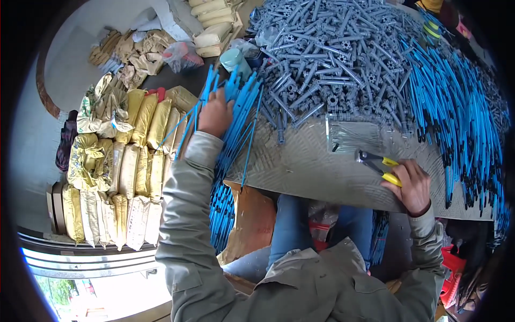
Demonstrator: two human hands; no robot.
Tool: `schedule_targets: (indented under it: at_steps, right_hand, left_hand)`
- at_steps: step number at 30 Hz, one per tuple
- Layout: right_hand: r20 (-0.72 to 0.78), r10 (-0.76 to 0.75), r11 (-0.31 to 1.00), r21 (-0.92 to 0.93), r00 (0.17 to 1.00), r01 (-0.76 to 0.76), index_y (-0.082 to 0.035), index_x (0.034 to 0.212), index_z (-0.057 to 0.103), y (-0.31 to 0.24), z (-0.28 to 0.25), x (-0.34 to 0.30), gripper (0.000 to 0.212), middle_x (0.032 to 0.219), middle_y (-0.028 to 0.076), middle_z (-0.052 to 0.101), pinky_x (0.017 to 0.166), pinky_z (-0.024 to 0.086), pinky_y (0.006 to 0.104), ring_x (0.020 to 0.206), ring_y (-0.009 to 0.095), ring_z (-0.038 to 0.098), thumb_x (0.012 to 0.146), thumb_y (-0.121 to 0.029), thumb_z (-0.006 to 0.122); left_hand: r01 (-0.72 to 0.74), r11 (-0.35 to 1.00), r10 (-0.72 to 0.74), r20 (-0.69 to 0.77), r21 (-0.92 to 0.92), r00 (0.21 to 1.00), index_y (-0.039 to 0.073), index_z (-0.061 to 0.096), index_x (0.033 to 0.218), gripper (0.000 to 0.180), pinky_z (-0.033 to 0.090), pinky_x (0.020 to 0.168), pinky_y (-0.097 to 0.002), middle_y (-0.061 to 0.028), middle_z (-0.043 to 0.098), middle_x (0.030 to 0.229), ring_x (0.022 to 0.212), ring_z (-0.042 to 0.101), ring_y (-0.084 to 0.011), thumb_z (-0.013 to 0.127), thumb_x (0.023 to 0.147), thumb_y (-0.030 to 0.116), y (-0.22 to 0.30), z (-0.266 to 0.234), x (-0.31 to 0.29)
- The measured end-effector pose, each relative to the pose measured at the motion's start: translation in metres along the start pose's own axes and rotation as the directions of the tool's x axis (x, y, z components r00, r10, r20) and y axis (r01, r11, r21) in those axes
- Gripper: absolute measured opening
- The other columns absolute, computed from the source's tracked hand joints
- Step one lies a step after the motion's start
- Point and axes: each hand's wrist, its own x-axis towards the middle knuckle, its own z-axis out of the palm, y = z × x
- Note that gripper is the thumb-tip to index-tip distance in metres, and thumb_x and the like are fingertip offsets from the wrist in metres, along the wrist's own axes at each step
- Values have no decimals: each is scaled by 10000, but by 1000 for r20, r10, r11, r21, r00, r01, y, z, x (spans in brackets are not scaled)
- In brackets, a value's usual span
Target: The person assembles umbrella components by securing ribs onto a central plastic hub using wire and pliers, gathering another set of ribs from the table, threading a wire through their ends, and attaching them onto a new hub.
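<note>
My left hand (215, 114) is at the left edge of the table, its fingers curled round some thin blue rods (244, 107) in a loose bundle. A few of these rods fan out to the left beneath it. How many it grips is hidden. Over the right part of the table, my right hand (412, 185) holds cutting pliers (366, 156) by their yellow handles, jaws pointing left. Just left of the pliers lies a clear shallow box (354, 137) with thin metal pins inside.
A large heap of grey plastic tubes (343, 53) covers the table's far side. More blue rods with black ends (456, 123) spread along the right. Gold packets (142, 118) are stacked at the left. A pale green cup (235, 60) stands behind the left bundle. A cardboard box (249, 222) is below the table edge.
</note>
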Motion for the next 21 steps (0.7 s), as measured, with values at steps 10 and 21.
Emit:
schedule_targets:
  at_steps: [10, 21]
  right_hand:
    - [92, -138, 984, -100, 986, 147, -45, 856, 519, 7, 17, -1, 457, 877, 111, 543, 628, 459, 381, 768, 294, 551, 696, -455, 644]
    - [48, -145, 976, -156, 988, 150, -43, 864, 517, 12, 24, -3, 458, 823, 107, 527, 628, 456, 386, 758, 295, 548, 708, -456, 641]
  left_hand:
    - [-132, 987, 158, -466, 89, 871, 31, 525, 1137, 363, 473, 753, -416, -212, 571, 990, 906, 562, -370, 587, 827, 210, -37, -85, -30]
    - [43, 983, -29, 81, -176, 996, 20, 673, 919, 198, 470, 581, -275, -137, 640, 803, 684, 618, -181, 567, 862, 178, -45, -107, -161]
